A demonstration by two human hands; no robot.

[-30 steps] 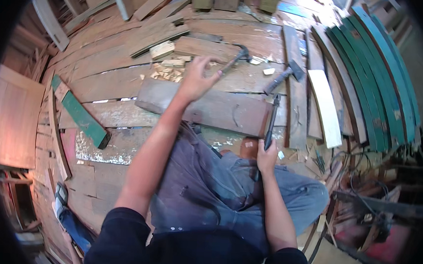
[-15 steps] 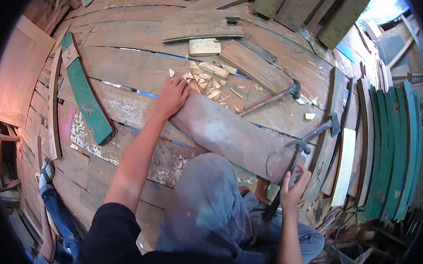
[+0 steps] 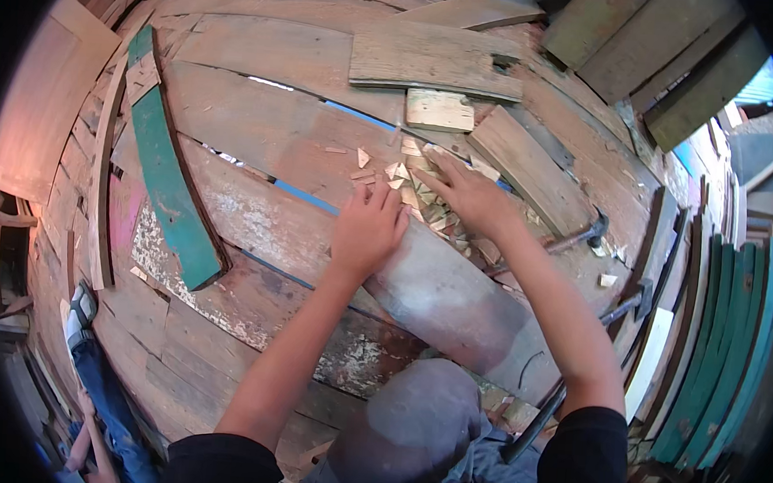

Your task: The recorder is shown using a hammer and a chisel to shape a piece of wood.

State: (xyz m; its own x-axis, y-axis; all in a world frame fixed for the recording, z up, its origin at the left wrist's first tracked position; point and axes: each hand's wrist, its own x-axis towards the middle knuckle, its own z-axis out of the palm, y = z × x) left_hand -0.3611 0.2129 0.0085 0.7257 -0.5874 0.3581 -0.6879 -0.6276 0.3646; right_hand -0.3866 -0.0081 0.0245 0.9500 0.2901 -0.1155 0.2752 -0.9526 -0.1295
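The plank (image 3: 462, 312) slants from upper left to lower right, hands (image 3: 370, 230) apart, unclenched.

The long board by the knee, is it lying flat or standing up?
Lying flat: the long board shows its broad face upward, with the left hand at one end.

Two hammer heads (image 3: 599, 229) and one white plank (image 3: 649, 364) show

Bright light (image 3: 762, 84) edges the worn plank floor (image 3: 257, 48).
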